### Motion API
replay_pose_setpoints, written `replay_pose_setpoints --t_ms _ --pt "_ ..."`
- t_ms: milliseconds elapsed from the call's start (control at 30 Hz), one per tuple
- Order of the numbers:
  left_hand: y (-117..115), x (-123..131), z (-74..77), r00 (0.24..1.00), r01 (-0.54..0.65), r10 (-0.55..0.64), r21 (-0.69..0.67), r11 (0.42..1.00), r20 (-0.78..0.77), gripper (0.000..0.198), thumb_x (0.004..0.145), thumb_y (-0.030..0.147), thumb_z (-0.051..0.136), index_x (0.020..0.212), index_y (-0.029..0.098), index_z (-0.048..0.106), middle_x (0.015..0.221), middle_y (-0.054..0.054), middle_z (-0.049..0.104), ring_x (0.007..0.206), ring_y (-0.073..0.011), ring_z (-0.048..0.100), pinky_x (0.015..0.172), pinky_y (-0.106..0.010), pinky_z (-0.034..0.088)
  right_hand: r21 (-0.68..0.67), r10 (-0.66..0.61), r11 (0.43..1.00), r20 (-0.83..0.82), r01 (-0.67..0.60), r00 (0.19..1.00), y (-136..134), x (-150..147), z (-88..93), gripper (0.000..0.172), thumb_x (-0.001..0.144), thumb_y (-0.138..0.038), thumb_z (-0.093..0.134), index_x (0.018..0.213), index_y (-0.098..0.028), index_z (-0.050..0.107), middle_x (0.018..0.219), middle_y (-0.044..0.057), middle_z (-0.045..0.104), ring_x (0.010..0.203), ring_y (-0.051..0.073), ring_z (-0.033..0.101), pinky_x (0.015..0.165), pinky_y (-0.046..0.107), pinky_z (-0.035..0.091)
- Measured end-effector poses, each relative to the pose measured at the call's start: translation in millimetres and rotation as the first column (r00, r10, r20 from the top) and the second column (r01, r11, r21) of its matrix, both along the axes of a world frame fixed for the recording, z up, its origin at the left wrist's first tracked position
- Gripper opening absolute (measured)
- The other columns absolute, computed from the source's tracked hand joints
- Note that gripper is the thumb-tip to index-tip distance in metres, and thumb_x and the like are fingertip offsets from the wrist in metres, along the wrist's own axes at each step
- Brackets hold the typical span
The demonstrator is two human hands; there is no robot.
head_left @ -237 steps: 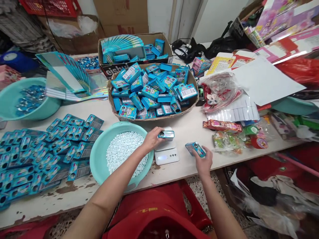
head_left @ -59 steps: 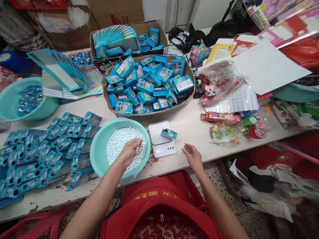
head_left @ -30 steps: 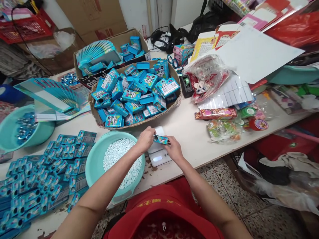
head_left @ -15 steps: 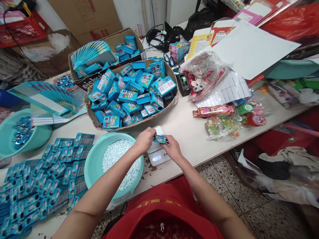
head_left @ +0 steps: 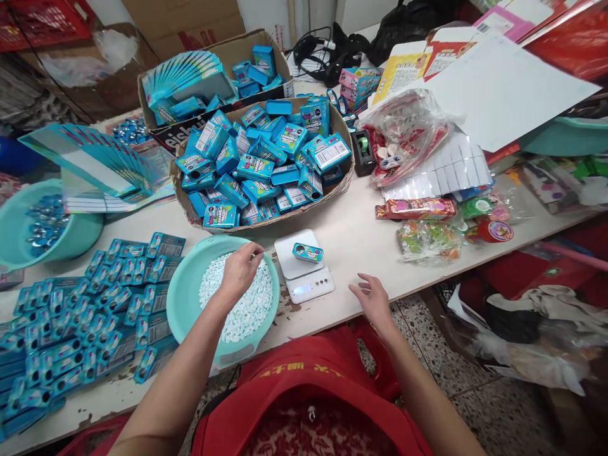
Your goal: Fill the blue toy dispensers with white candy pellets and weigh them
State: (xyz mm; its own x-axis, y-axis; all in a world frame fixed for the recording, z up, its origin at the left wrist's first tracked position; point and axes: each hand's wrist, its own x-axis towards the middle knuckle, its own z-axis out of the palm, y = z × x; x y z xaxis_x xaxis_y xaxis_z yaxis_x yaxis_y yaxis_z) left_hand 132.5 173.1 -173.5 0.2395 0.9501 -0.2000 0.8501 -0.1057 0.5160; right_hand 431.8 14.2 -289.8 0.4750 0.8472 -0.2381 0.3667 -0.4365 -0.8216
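Note:
A small blue candy box (head_left: 308, 252) lies on the white scale (head_left: 304, 272) at the table's front. My left hand (head_left: 240, 272) hovers over the white pellets (head_left: 237, 304) in the teal basin (head_left: 185, 297), fingers pinched together near the basin's far rim; what they hold is too small to see. My right hand (head_left: 373, 301) rests at the table's front edge to the right of the scale, fingers spread, holding nothing.
A cardboard tray (head_left: 342, 190) heaped with blue boxes stands behind the scale. Flat blue box blanks (head_left: 85, 310) cover the left of the table. A second teal basin (head_left: 80, 234) sits far left. Candy bags (head_left: 427, 240) and papers (head_left: 494, 95) crowd the right.
Both hands have let go of the blue box, which now lies on the scale. My left hand moved left into the pellet basin; my right hand drew back right to the table edge.

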Motion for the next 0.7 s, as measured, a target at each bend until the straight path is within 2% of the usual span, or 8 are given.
replay_pose_setpoints --t_ms 133,233,467,700 --pt "-21.0 -42.7 -16.5 0.993 -0.108 0.104 -0.067 0.992 -0.064 0.018 0.082 0.030 0.044 0.081 0.021 0.060 0.088 -0.002 0.067 0.078 -0.0184 0.058 0.070 -0.028 0.039 -0.111 -0.073 0.991 -0.011 0.071 0.997 -23.2 8.1 -6.4 0.061 0.064 -0.062 0.062 0.101 -0.013 0.061 0.106 0.018 0.062 0.083 0.028 0.065 0.075 0.047 0.054" --pt "-32.6 -56.9 -26.6 0.987 -0.121 0.108 -0.111 0.986 -0.115 0.018 0.083 0.031 0.044 0.081 0.022 0.059 0.086 -0.002 0.067 0.077 -0.0187 0.058 0.068 -0.028 0.037 -0.140 -0.072 0.988 -0.036 0.066 0.997 -25.8 2.1 -8.1 0.060 0.062 -0.060 0.063 0.099 -0.013 0.062 0.106 0.019 0.065 0.082 0.028 0.066 0.077 0.047 0.053" --pt "-42.5 -51.2 -34.1 0.984 -0.075 0.046 -0.162 0.984 -0.171 0.021 0.086 0.031 0.041 0.087 0.022 0.060 0.093 -0.003 0.067 0.079 -0.0196 0.059 0.065 -0.028 0.036 -0.085 -0.033 0.996 -0.106 0.024 0.994 -12.3 -19.3 -5.8 0.051 0.063 -0.055 0.065 0.096 -0.016 0.063 0.106 0.016 0.067 0.084 0.027 0.066 0.078 0.047 0.053" --pt "-53.4 -49.8 -40.5 0.980 -0.048 0.013 -0.173 0.984 -0.198 0.023 0.088 0.032 0.040 0.092 0.021 0.060 0.098 -0.006 0.067 0.084 -0.0210 0.060 0.066 -0.029 0.036 -0.061 0.001 0.998 -0.125 -0.009 0.992 2.0 -19.6 -1.8 0.052 0.063 -0.055 0.068 0.099 -0.017 0.062 0.109 0.015 0.066 0.087 0.027 0.065 0.078 0.047 0.054"
